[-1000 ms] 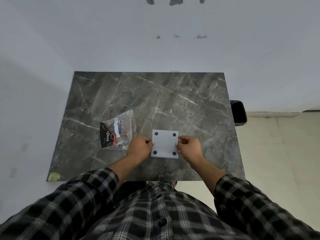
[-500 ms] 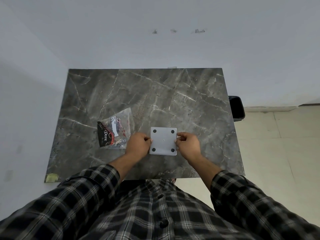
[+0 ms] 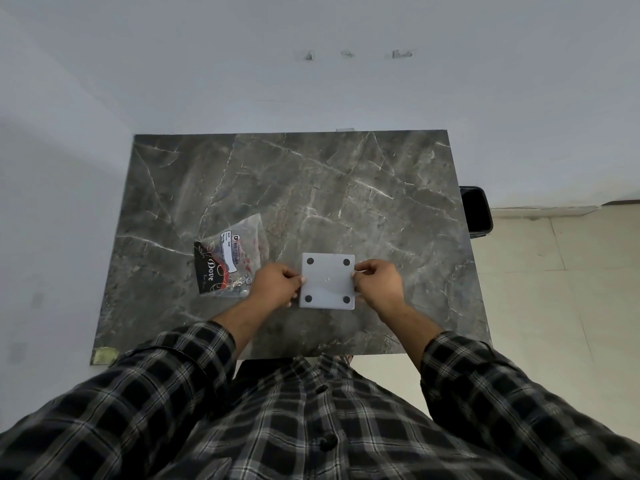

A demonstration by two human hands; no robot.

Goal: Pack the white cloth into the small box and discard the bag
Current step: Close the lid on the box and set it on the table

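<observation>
A small square white box (image 3: 328, 280) with four dark dots at its corners lies on the grey marble table (image 3: 346, 188), near the front edge. My left hand (image 3: 275, 285) grips its left side and my right hand (image 3: 377, 284) grips its right side. A clear plastic bag (image 3: 230, 259) with a black and red printed card inside lies flat just left of my left hand. The white cloth is not visible on its own; I cannot tell whether it is in the bag.
A black bin (image 3: 476, 211) stands on the floor past the table's right edge. White walls close in behind and to the left. A yellowish scrap (image 3: 104, 355) sits at the table's front left corner.
Both hands stay on the box's sides. The view has shifted slightly; the box and bag keep their places on the table.
</observation>
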